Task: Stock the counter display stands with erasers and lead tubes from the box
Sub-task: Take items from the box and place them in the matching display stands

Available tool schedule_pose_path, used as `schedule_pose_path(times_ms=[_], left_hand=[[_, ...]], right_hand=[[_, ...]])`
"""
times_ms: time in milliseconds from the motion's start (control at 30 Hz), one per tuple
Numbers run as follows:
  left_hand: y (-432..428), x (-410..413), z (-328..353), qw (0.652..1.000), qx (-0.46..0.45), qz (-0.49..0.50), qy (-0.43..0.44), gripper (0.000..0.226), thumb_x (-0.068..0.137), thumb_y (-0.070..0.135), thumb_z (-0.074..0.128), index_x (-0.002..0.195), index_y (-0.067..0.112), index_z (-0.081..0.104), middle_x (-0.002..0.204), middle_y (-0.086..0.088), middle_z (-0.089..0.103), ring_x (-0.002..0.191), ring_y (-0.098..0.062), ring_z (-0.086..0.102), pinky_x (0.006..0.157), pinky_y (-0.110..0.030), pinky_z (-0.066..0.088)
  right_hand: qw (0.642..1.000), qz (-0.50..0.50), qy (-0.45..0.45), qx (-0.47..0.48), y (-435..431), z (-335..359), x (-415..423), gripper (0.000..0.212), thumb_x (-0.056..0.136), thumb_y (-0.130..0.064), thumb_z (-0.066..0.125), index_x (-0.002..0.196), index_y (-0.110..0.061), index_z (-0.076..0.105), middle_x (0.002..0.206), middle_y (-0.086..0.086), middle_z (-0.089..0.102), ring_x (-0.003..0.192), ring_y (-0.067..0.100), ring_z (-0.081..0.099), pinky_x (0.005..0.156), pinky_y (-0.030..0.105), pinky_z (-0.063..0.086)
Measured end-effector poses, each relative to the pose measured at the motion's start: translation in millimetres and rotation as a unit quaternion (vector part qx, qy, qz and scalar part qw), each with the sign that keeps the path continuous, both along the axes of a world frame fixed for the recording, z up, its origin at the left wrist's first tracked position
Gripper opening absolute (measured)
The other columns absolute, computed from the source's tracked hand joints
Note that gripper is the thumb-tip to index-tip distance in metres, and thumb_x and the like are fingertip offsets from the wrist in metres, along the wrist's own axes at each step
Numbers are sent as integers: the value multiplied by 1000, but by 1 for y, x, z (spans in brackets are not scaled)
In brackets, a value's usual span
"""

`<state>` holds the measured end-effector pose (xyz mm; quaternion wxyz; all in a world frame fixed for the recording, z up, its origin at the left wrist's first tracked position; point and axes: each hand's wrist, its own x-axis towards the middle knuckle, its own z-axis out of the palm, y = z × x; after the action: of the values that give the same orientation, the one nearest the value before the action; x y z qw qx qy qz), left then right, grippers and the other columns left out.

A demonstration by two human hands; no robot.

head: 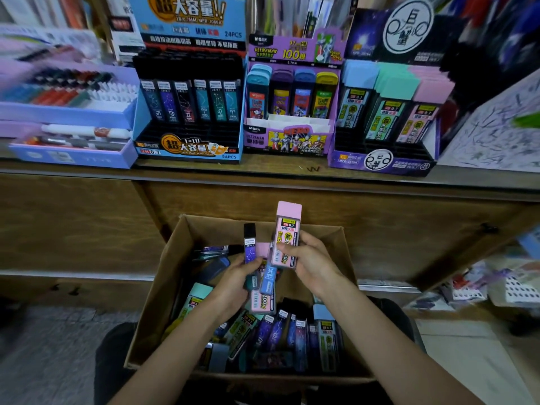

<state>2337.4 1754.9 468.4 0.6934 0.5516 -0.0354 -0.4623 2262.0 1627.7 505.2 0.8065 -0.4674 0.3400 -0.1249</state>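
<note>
Head view, lower centre: right hand [311, 258] grasps pink lead tube [286, 235] above box [163, 287]; left hand [238, 276] clutches several tubes [250, 249]. Likely light, rigid, slick plastic; grip mid-body. Pink-row stand [385, 159] upper right.

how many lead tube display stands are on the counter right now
3, side by side: the blue stand on the left, the purple cartoon stand in the middle, the dark purple stand on the right. The blurred boxes further left seem to hold pens.
</note>
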Motion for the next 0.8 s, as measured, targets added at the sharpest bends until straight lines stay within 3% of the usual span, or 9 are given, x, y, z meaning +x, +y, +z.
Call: schedule_pose_path(times_ms=[133, 367, 500, 633, 800], left_hand=[[6, -4, 8, 998, -11, -57, -38, 43, 75, 33, 67, 112, 15, 56, 99, -5, 74, 91, -21, 70, 72, -32, 54], [10, -12, 20, 993, -75, -67, -67, 42, 76, 13, 65, 114, 9, 45, 95, -7, 74, 85, -19, 71, 67, -29, 56], [11, -12, 32, 992, -62, -62, -87, 28, 88, 2, 56, 112, 10, 44, 93, -4, 73, 81, -19, 72, 65, -29, 57], [16, -11, 53, 989, -42, -58, -128, 23, 92, 3, 52, 111, 11, 43, 89, -2, 72, 77, -15, 71, 59, -28, 56], [23, -4, 87, 986, -26, -23, -162, 25, 93, 9, 52, 116, 12, 46, 108, -18, 65, 94, -27, 66, 79, -47, 56]], right_hand=[[999, 0, -30, 12, 2, 5, -3, 34, 81, 10, 60, 107, -11, 63, 95, 7, 71, 88, 19, 67, 74, 32, 52], [998, 13, -57, -7, 4, 19, -9, 26, 85, 3, 59, 106, -13, 59, 86, 2, 72, 73, 16, 68, 60, 35, 49], [998, 13, -55, -28, -2, 29, -16, 33, 85, 5, 57, 116, -7, 56, 107, 10, 67, 91, 20, 66, 69, 32, 54], [997, 40, -33, -59, -10, 43, -24, 27, 88, 4, 54, 108, -14, 59, 109, 12, 67, 100, 26, 65, 80, 38, 54], [997, 27, -20, -69, -12, 63, -26, 26, 95, -17, 50, 119, -11, 57, 116, 19, 63, 109, 34, 61, 96, 52, 46]])
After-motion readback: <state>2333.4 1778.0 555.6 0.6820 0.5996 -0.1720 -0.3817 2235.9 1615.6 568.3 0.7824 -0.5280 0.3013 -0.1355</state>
